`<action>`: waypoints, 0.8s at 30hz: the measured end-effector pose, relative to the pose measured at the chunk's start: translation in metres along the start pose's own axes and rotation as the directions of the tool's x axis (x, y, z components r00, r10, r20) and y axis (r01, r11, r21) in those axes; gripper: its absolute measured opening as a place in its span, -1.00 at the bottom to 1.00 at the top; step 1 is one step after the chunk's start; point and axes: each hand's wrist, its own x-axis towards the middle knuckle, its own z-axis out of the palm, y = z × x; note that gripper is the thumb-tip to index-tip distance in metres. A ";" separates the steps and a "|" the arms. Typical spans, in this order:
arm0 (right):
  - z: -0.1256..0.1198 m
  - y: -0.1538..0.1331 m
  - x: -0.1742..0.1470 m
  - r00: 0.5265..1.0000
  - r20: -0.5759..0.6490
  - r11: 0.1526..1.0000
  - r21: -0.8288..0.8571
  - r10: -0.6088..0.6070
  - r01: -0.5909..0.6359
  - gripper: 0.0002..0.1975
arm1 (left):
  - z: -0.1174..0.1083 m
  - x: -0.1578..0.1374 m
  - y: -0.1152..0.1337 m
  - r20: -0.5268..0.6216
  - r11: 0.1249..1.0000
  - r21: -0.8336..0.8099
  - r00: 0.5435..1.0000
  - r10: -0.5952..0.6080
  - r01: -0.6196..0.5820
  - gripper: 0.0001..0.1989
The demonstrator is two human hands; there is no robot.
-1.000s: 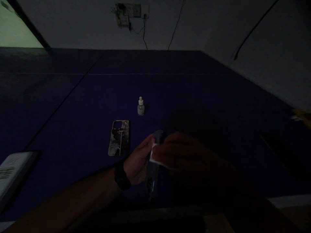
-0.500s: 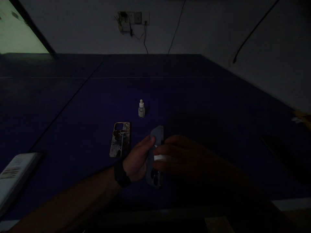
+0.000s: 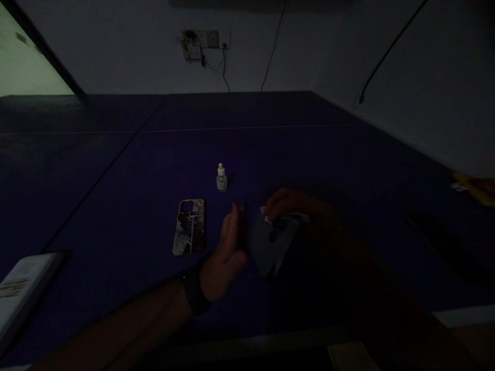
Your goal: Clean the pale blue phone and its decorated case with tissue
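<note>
My right hand (image 3: 305, 208) grips a grey-blue phone (image 3: 266, 247) by its camera end, its fingers pressed round it. The phone is tilted and blurred by motion. A bit of white tissue or cloth (image 3: 300, 216) shows between that hand and the phone. Just left of the phone, my left hand (image 3: 222, 263) is empty, its fingers stretched out and thumb apart; a dark watch (image 3: 195, 292) is on that wrist. Farther left, a patterned phone case (image 3: 189, 226) lies flat on the dark blue table (image 3: 154, 170). Behind it stands a small dropper bottle (image 3: 221, 180) with a white cap.
At the left edge lies a white box (image 3: 23, 288). A dark flat object (image 3: 441, 245) rests on the right, with something yellow (image 3: 479, 188) beyond it. Wall sockets (image 3: 204, 39) with cables are at the back. The room is dim.
My left hand has let go of the phone and opened beside it. My right hand now holds the phone, which has turned so its camera end points away, up to the right.
</note>
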 end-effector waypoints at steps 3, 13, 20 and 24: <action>0.009 0.004 0.001 0.999 0.035 0.991 0.134 0.023 -0.028 -0.69 | -0.003 0.002 0.007 0.148 0.951 0.253 0.979 0.143 -0.177 0.16; 0.020 -0.015 -0.007 0.991 0.058 0.979 0.158 0.124 -0.132 -0.76 | -0.008 0.007 0.003 0.214 0.732 0.615 0.955 0.205 -0.294 -0.37; 0.021 -0.036 -0.007 0.978 0.168 0.982 0.163 -0.127 0.099 -0.67 | -0.016 0.010 -0.001 0.238 0.678 0.612 0.912 0.333 -0.407 -0.60; 0.026 -0.034 -0.008 0.984 0.167 0.995 0.092 -0.057 0.042 -0.72 | -0.012 0.011 0.002 0.266 0.666 0.612 0.904 0.335 -0.427 -0.65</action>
